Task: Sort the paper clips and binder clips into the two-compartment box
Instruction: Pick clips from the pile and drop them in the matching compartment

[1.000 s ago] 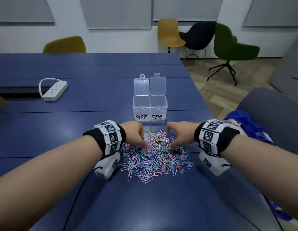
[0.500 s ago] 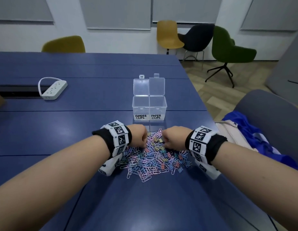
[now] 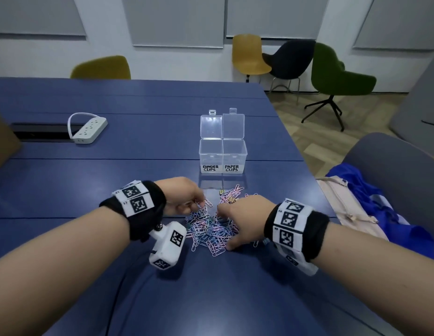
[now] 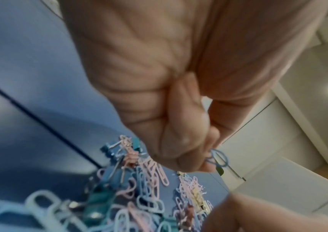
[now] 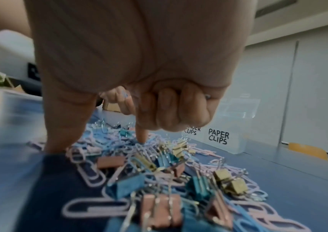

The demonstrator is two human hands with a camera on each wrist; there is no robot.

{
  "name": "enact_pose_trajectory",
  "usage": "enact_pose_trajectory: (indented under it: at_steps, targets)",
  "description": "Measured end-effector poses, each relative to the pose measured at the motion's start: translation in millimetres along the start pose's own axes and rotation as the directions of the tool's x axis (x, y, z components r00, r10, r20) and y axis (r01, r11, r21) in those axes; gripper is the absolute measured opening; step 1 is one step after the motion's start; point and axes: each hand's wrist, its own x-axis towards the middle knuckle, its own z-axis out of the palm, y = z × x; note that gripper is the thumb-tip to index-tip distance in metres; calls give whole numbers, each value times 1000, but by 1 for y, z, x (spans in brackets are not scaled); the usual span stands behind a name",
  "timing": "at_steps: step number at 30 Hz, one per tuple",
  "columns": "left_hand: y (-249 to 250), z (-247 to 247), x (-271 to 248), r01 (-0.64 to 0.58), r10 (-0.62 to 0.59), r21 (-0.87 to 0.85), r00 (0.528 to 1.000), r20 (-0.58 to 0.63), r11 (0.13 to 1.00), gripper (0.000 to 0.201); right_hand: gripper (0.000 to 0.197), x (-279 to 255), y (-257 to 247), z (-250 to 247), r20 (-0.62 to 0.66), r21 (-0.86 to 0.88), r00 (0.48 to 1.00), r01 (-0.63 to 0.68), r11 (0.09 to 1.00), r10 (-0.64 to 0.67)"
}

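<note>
A heap of pastel paper clips and small binder clips [image 3: 212,229] lies on the blue table [image 3: 138,166]. Behind it stands the clear two-compartment box [image 3: 222,155], lids up, labelled BINDER CLIPS on the left and PAPER CLIPS on the right; both compartments look empty. My left hand [image 3: 196,202] hovers at the heap's far left edge, fingers curled, pinching a blue paper clip [image 4: 217,158]. My right hand [image 3: 235,221] rests on the heap's right side. Its thumb [image 5: 59,138] and index finger [image 5: 141,135] touch down apart while the other fingers curl into the palm.
A white power strip [image 3: 90,128] lies at the far left beside a dark cable slot. A beige bag and blue cloth [image 3: 371,214] sit on a grey chair at the right table edge. Chairs stand beyond the table.
My left hand has lifted off the heap with a blue paper clip pinched. The right hand has shifted nearer over the heap and spread its thumb and index finger.
</note>
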Motion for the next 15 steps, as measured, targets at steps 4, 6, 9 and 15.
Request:
enact_pose_trajectory:
  at_steps: [4, 6, 9, 15]
  targets:
    - [-11, 2, -4, 16, -11, -138, 999, 35, 990, 23, 35, 7, -6, 3, -42, -36, 999, -7, 999, 5]
    - [-12, 2, -7, 65, -52, -203, 996, 70, 977, 26, 27, 9, -6, 5, -30, -69, 1000, -11, 998, 9]
    - [-11, 5, -12, 172, -131, -257, 977, 169, 951, 23, 21, 12, -4, 5, 10, -84, 1000, -29, 996, 30]
    - [-14, 24, -11, -60, 66, 269, 998, -15, 961, 36, 14, 7, 14, -5, 60, 187, 990, -134, 973, 125]
